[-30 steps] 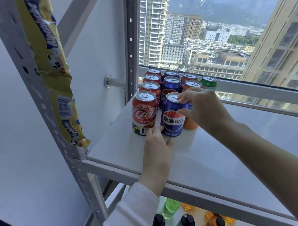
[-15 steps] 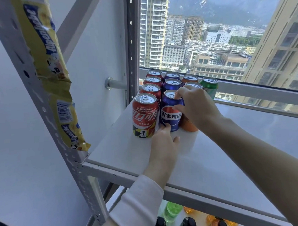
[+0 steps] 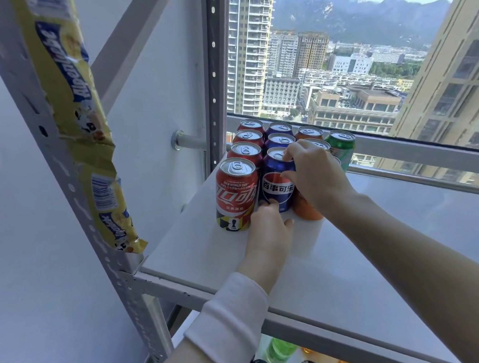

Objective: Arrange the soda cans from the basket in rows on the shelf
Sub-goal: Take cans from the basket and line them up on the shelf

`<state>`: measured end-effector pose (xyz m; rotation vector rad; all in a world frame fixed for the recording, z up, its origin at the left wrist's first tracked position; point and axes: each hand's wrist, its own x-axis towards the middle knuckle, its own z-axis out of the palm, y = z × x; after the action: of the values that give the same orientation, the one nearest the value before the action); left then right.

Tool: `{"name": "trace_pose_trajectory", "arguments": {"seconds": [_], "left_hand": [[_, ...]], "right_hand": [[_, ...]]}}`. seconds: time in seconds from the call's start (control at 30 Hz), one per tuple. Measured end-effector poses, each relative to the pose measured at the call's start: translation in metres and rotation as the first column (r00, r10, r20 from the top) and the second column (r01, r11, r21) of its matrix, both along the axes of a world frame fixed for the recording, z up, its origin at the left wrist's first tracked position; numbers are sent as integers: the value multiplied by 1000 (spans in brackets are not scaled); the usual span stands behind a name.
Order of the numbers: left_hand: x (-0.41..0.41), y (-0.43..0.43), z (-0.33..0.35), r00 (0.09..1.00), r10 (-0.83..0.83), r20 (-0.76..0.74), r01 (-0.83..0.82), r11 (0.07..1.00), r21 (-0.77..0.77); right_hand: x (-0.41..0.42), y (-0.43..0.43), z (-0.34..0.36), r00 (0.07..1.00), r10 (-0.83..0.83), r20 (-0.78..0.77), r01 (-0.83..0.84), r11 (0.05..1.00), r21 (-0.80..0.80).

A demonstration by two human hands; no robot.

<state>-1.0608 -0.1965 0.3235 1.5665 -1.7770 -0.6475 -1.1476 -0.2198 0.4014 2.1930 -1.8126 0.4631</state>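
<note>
Pepsi can [image 3: 277,186] is gripped near its rim by the right hand [image 3: 313,175], while the left hand [image 3: 268,229] lies open, fingertips pressed at its base. It should be nudged flush beside the red can [image 3: 234,194], kept upright. Bare shelf [image 3: 373,257] lies behind both wrists, to the front edge.

Right of the cans [image 3: 273,163] the shelf [image 3: 399,229] lies bare and open; on the left, the upright post [image 3: 216,80] and hanging snack packet [image 3: 77,128] crowd the approach.
</note>
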Motion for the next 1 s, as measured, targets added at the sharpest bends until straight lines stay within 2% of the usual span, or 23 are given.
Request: {"name": "trace_pose_trajectory", "arguments": {"seconds": [0.5, 0.63, 0.73, 0.87, 1.0], "left_hand": [[1, -5, -4, 1000, 14, -13, -14, 1000, -24], [0, -4, -4, 1000, 8, -16, -9, 1000, -16], [3, 4, -1, 999, 2, -36, -4, 999, -37], [12, 30, 2, 997, -49, -51, 41, 987, -154], [19, 61, -2, 993, -106, 49, 116, 947, -298]], "right_hand": [[-1, -6, -1, 1000, 6, 2, -6, 1000, -7], [-4, -2, -2, 998, 41, 51, -41, 999, 0], [-8, 10, -5, 992, 82, 93, -75, 994, -74], [-14, 41, -15, 990, 105, 89, -79, 961, -263], [-17, 90, -36, 998, 33, 60, -11, 942, -334]]}}
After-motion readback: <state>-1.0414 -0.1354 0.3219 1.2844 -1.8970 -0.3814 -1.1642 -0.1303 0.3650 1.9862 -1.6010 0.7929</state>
